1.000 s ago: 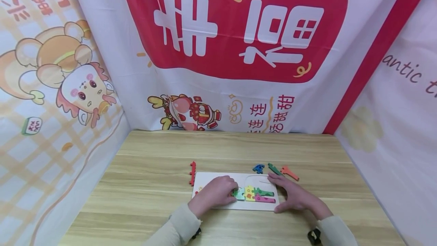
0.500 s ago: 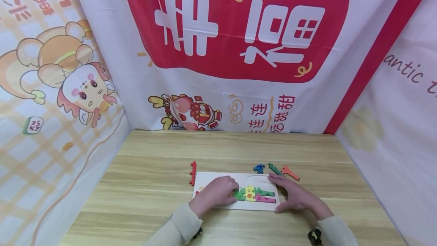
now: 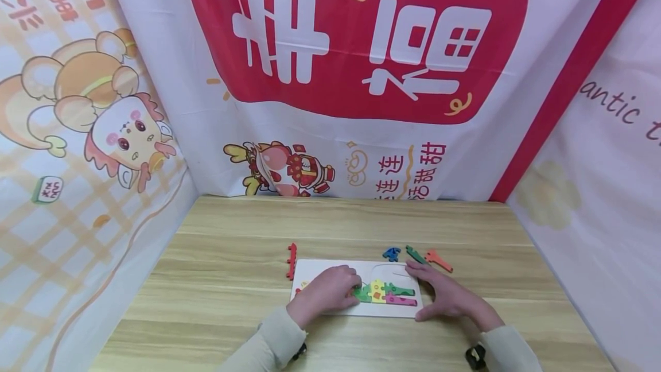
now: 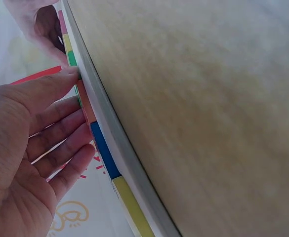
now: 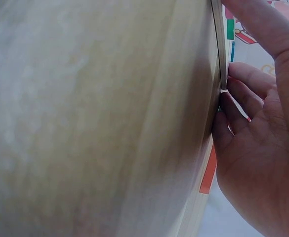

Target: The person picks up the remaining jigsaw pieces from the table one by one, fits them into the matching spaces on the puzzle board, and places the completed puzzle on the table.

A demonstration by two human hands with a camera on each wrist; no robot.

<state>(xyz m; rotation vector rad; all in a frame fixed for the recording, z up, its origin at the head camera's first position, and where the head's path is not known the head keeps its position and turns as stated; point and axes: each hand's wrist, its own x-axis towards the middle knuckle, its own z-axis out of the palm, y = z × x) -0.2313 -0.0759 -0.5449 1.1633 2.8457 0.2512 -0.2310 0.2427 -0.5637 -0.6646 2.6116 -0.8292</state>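
Note:
A white puzzle board [image 3: 314, 269] lies flat on the table with colourful jigsaw pieces in it. My left hand [image 3: 326, 290] reaches over its left part, thumb and fingertips pinching a green puzzle piece [image 3: 364, 294]. This piece sits against a yellow piece [image 3: 378, 291], which adjoins a long green piece [image 3: 404, 291] and a pink piece [image 3: 401, 300]. In the left wrist view, orange [image 4: 85, 101], blue [image 4: 104, 150] and yellow [image 4: 133, 205] edges line the board under my left fingers. My right hand [image 3: 448, 296] grips the board's right end, thumb at the near corner, fingers at the far one.
Loose pieces lie beyond the board: a red one [image 3: 292, 261] at the left, and blue [image 3: 392, 254], dark green [image 3: 415, 255] and orange [image 3: 439, 261] ones at the right. Printed cloth [image 3: 351, 131] hangs behind and beside the wooden table [image 3: 227, 280].
The green piece under my left fingers has tilted slightly and now looks darker, flatter and closer against the yellow piece. Both hands stay in nearly the same place.

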